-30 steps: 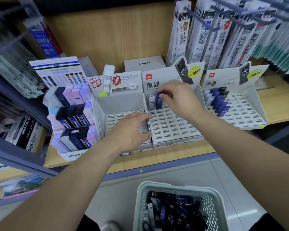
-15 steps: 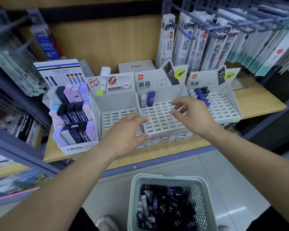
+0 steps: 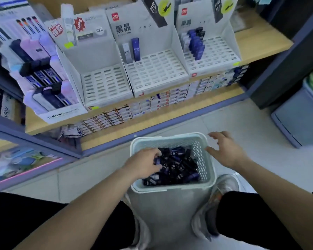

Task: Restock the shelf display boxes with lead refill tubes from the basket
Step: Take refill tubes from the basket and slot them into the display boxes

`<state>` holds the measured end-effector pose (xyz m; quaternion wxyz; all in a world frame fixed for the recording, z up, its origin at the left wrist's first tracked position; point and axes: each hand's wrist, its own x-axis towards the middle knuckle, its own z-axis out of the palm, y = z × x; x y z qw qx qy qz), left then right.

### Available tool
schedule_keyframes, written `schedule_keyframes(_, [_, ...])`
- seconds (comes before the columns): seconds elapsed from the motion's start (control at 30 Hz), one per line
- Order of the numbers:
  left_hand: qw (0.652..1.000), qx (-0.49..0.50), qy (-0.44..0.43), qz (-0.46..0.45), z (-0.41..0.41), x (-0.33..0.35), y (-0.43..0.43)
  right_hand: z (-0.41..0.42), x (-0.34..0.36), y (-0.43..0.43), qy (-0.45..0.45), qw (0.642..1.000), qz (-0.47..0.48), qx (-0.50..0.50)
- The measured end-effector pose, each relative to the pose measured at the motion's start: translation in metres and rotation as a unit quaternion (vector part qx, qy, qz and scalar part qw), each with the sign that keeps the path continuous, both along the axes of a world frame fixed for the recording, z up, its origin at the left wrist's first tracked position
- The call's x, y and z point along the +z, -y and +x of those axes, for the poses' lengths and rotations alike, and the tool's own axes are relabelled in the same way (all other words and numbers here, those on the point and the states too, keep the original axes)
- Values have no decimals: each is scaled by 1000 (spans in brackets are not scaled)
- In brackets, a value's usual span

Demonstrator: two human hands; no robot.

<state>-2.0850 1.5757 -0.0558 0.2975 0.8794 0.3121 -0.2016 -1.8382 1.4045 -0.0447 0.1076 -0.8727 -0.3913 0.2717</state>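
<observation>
A pale green mesh basket (image 3: 170,139) stands on the floor between my feet, holding several dark blue and black lead refill tubes (image 3: 178,167). My left hand (image 3: 145,164) is inside it at the left, fingers and thumb curled round a blue tube. My right hand (image 3: 224,151) hovers over the basket's right rim with fingers spread and nothing in it. On the shelf, the middle display box (image 3: 152,73) holds a grey tube (image 3: 126,53) and a blue tube (image 3: 135,49). The right display box (image 3: 213,53) has several blue tubes (image 3: 195,42) at its back left. No tubes show in the left display box (image 3: 105,85).
A MONO box (image 3: 43,74) of pastel cases stands at the shelf's left. Rows of small flat packs (image 3: 152,103) line the wooden shelf edge in front of the boxes. A grey-blue bin (image 3: 300,116) sits on the floor at the right.
Both hands have left the shelf boxes and dropped to the basket. My left hand went in among the tubes, my right hand came to the rim. The view tilted downward.
</observation>
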Motion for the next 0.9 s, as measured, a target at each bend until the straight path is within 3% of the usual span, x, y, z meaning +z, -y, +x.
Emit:
schedule_keyframes(0.17, [999,24,-25,-26,31,-52,15,-24,-47,7,-71,993,24,-87])
schedule_keyframes(0.27, [996,59,-26,-69,49,-80,27,-35,-66,3,-59,989,63,-119])
schedule_keyframes(0.47, [991,129,-35,-6,61,-118,52,-35,-88,11,-83,985,87,-127])
schedule_keyframes(0.77, [998,47,-1,-30,69,-125,64,-38,-99,8,-65,984,88,-142])
schedule_keyframes(0.9, [990,73,9,-116,67,-127,64,-38,-101,8,-60,984,87,-145])
